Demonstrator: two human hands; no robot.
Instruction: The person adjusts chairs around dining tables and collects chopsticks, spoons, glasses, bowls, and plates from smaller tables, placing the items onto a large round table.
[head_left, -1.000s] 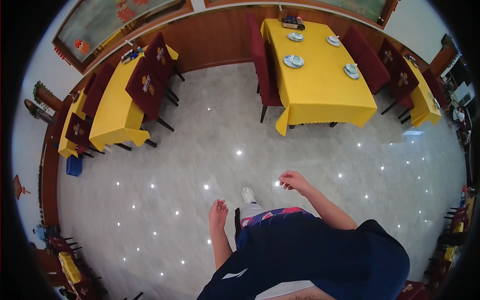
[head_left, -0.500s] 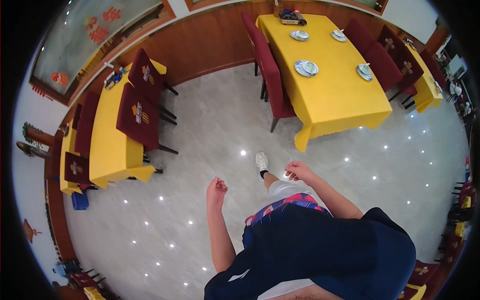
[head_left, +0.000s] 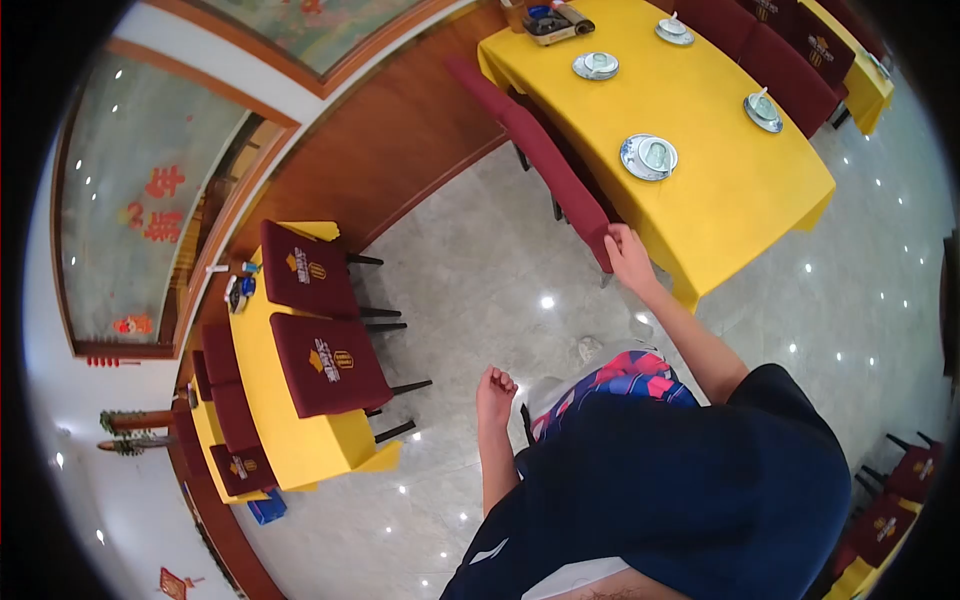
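1. Right hand (head_left: 630,262), nearer, has bent fingers at the near corner of the maroon upholstered chair back (head_left: 562,188); I cannot tell whether they grip.
2. The back's long axis runs forward-left, beside the yellow-clothed rectangular table (head_left: 735,195).
3. Left hand (head_left: 495,398): loosely curled, unclosed, well apart.

plts (head_left: 630,160) x4 | bowls (head_left: 655,155) x4 | chrs (head_left: 550,165) 10+, edges unclear

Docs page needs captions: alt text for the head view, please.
A person's right hand is at the near corner of a maroon chair beside a yellow-clothed table bearing four plates with bowls. The left hand, loosely curled, is apart over grey floor.
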